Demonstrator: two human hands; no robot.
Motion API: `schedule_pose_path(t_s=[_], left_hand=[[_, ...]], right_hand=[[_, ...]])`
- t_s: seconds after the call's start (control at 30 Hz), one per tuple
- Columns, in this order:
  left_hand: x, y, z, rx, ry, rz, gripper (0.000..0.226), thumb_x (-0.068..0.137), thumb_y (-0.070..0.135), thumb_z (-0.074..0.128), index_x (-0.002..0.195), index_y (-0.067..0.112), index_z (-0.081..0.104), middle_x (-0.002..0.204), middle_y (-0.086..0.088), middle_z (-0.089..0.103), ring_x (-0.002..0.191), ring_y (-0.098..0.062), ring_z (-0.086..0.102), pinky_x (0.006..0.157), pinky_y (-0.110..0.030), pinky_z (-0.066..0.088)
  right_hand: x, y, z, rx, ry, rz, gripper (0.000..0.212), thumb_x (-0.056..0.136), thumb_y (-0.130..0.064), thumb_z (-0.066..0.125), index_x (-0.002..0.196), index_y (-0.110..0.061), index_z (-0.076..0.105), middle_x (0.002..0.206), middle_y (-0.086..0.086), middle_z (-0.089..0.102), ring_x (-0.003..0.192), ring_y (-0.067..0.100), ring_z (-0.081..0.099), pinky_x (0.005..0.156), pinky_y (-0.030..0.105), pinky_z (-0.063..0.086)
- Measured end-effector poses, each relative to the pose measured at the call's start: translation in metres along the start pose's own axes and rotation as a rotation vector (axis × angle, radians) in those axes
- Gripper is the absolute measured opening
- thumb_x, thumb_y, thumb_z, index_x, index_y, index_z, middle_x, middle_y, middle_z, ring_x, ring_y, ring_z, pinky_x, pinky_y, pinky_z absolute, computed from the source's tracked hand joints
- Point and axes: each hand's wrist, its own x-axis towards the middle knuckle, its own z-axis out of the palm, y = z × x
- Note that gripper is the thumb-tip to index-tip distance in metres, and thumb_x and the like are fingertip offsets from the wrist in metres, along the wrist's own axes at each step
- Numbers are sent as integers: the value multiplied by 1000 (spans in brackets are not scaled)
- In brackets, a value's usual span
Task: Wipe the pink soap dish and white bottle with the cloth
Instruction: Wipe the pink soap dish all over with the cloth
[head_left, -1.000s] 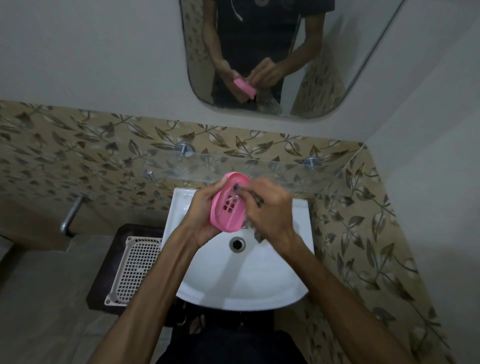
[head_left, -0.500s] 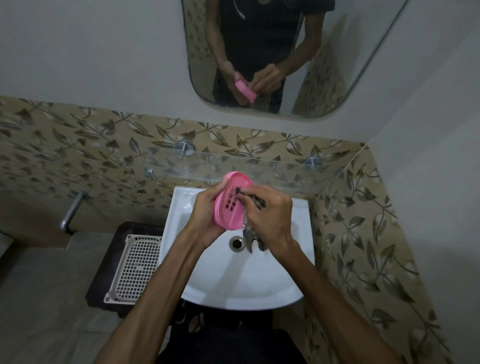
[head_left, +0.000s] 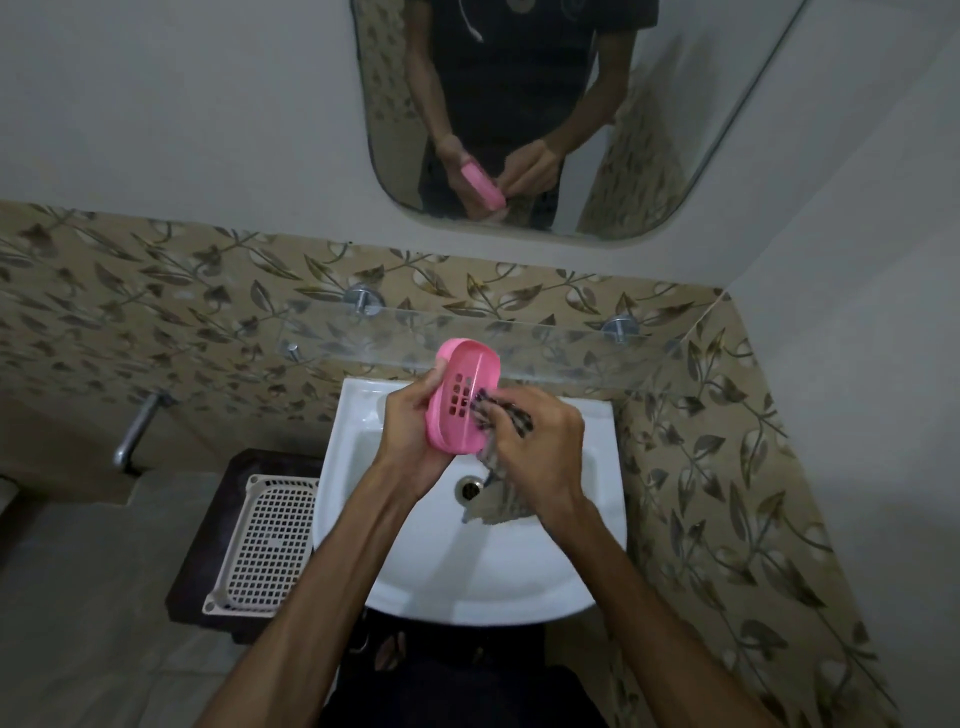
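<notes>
Head camera looks steeply down, close over the sink (head_left: 467, 571).

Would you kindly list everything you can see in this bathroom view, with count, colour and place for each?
soap dish: one, pink with a slotted base, held tilted above the basin
cloth: one, dark checked, pressed against the dish, its tail hanging over the basin
basin: one, white, centre, with a metal drain
glass shelf: one, clear, on the wall above the basin, on two metal pegs
mirror: one, top centre, reflecting the person and dish
mesh tray: one, off-white, on a dark stand left of the basin
tap: one, metal, on the left wall
white bottle: none in view
left hand: one, gripping the dish
right hand: one, holding the cloth
</notes>
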Motion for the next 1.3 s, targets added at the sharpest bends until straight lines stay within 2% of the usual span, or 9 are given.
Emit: schedule_pose_path(t_s=[0.13, 0.3, 0.47, 0.57, 0.67, 0.83, 0.97, 1.13, 1.3], left_hand=[[0, -4, -5, -36, 26, -2, 65, 93, 43, 59, 135, -6, 61, 135, -35, 59, 120, -43, 58, 109, -52, 46], [3, -6, 0, -54, 14, 67, 65, 93, 38, 57, 140, -7, 57, 150, -38, 48, 134, -49, 52, 124, -62, 29], [6, -18, 5, -72, 55, 153, 57, 88, 32, 61, 130, -7, 65, 133, -30, 62, 122, -45, 56, 121, -61, 31], [5, -25, 6, -75, 95, 167, 67, 86, 28, 62, 138, -14, 54, 128, -31, 55, 120, -44, 51, 120, -61, 30], [3, -21, 10, 21, 65, 168, 55, 84, 21, 64, 130, -9, 57, 125, -32, 52, 116, -45, 48, 104, -56, 35], [1, -3, 12, 253, -61, 118, 57, 90, 38, 56, 132, 0, 63, 125, -29, 65, 115, -41, 61, 102, -54, 43], [-1, 13, 1, 291, -62, -31, 69, 98, 58, 47, 143, 6, 59, 143, -34, 57, 137, -48, 52, 113, -66, 40], [-4, 20, -14, 233, -43, -3, 62, 99, 47, 47, 139, 3, 63, 132, -31, 62, 116, -37, 64, 103, -52, 51], [-2, 15, 1, 342, -13, 135, 55, 89, 44, 56, 126, 7, 72, 113, -19, 73, 110, -35, 65, 103, -52, 47]], right_hand=[[-15, -9, 4, -13, -150, -66, 17, 81, -8, 83, 95, -17, 84, 95, -3, 81, 86, 9, 74, 79, 24, 61], [-12, 1, 0, 19, -77, 123, 22, 86, -16, 84, 107, -19, 82, 104, -1, 71, 88, 8, 69, 79, 19, 59], [-28, 0, 5, 278, -77, 489, 21, 94, -16, 74, 111, -29, 78, 103, -7, 75, 71, 1, 72, 59, 10, 55], [-22, 2, 10, 420, -126, 617, 17, 96, -18, 73, 102, -33, 74, 92, -7, 80, 78, 9, 76, 68, 22, 59], [-22, 3, 14, 496, -82, 669, 19, 93, -13, 75, 97, -32, 73, 87, 0, 80, 80, 19, 78, 70, 30, 60], [-24, 5, 13, 292, -33, 380, 25, 89, -4, 73, 106, -22, 76, 98, -12, 78, 91, 6, 75, 79, 24, 62], [-16, 4, 9, -5, -88, 86, 28, 84, -5, 76, 109, -19, 79, 98, 0, 79, 84, 17, 73, 74, 34, 60], [-9, 3, 2, -141, -223, -44, 25, 87, -16, 78, 112, -20, 81, 90, 4, 74, 77, 22, 69, 67, 35, 57], [-3, -3, 9, -181, -297, -21, 15, 88, -16, 72, 101, -14, 78, 82, 7, 70, 71, 24, 63, 65, 37, 56]])
